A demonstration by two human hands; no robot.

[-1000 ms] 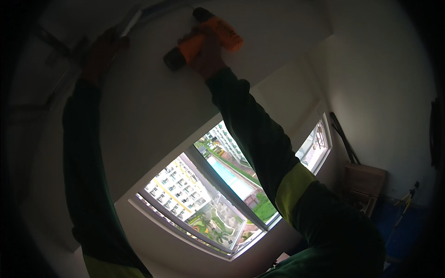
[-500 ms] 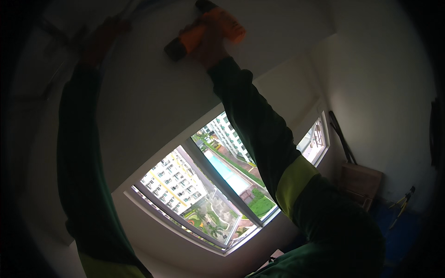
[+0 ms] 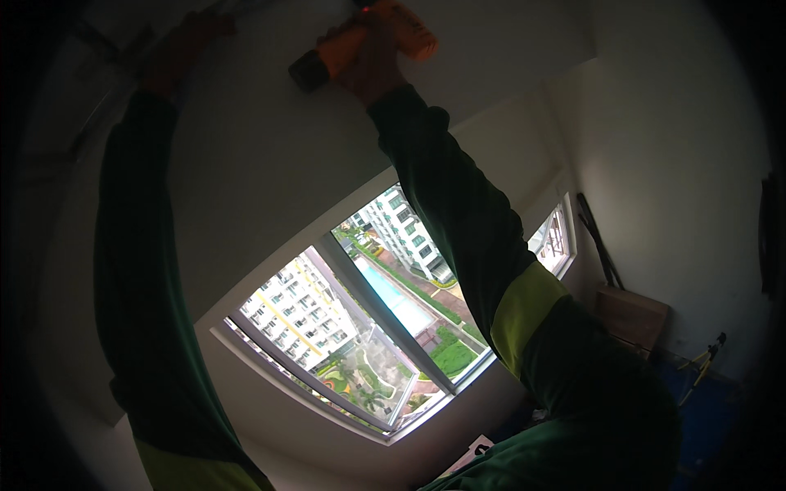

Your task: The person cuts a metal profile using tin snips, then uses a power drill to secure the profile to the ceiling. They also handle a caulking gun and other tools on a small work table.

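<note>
My right hand (image 3: 372,69) is raised at the top of the view and wrapped round the grip of an orange and black cordless drill (image 3: 409,34). A small red light glows at the drill's upper end, close to the picture's top edge. Its black battery end (image 3: 309,71) points down and left. My left hand (image 3: 184,51) is lifted to the upper left, against or near the pale ceiling surface (image 3: 262,147). Deep shadow hides most of its fingers, so whether it holds something cannot be made out. Both arms wear dark green sleeves with yellow-green bands.
Below my arms is a large sliding window (image 3: 393,319), with buildings and a pool outside. A smaller window (image 3: 553,241) sits to the right. Dark long pieces (image 3: 599,241) lean in the corner by a brown box (image 3: 630,315). A yellow-black tool (image 3: 702,364) stands on blue floor covering.
The drill and both hands sit slightly higher in the view. A red light now shows on the drill. The windows and room have shifted a little with my head.
</note>
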